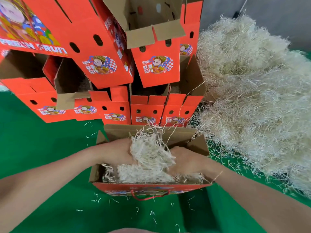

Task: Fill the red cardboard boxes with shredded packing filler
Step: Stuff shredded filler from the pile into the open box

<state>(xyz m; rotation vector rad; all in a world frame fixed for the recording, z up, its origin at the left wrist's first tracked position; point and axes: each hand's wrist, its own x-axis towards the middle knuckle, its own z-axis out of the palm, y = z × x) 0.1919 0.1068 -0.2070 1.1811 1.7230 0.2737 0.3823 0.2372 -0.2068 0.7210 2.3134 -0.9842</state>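
Filler clump (149,152) held over an open red box (151,187)

Seen from above, a wide green surface (42,148) fills the foreground; whether it is a floor or a tabletop cannot be told. A plain grey wall (269,14) closes the room behind it. The open red box sits on the green nearest the viewer, brown flaps up, with a red cord handle (149,197) on its front. Pale shredded filler (143,175) already lies inside. The left hand (117,148) and right hand (186,158) hold the clump between them just above the box. Their fingers are buried in the strands, so how far they curl cannot be told. A stack of red boxes (109,64) with cartoon prints stands just behind. A large pile of filler (252,98) spreads to the right, reaching the wall. Loose strands (151,214) dot the green around the box.
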